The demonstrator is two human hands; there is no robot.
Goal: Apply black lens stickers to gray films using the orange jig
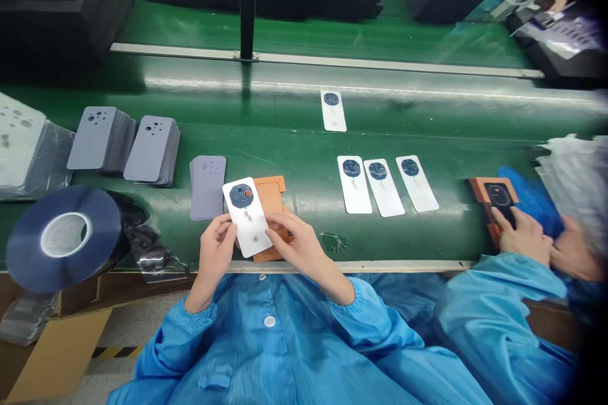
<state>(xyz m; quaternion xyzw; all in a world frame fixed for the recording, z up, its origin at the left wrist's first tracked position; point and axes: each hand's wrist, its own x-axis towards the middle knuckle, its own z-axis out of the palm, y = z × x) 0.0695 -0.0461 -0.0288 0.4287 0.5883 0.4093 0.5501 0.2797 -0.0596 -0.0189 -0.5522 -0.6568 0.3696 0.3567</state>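
Note:
A white phone back cover (pixel 251 231) with a dark round camera patch is held tilted above the bench edge. My left hand (pixel 216 246) pinches its left side between thumb and fingers. On its lower right edge my right hand (pixel 297 243) is closed, thumb on the face. Behind the cover lies an orange fixture plate (pixel 270 192), partly hidden by it and by my right hand. Just left of the cover rests a short stack of grey phone-shaped sheets (pixel 208 192) with camera holes.
Three white covers (pixel 384 188) lie to the right, another (pixel 333 112) farther back. Taller grey stacks (pixel 154 148) and a blue film roll (pixel 28 240) are at left. A co-worker's hand (pixel 522 237) works at an orange fixture (pixel 479 189) on the right. A metal rail (pixel 380 67) runs behind.

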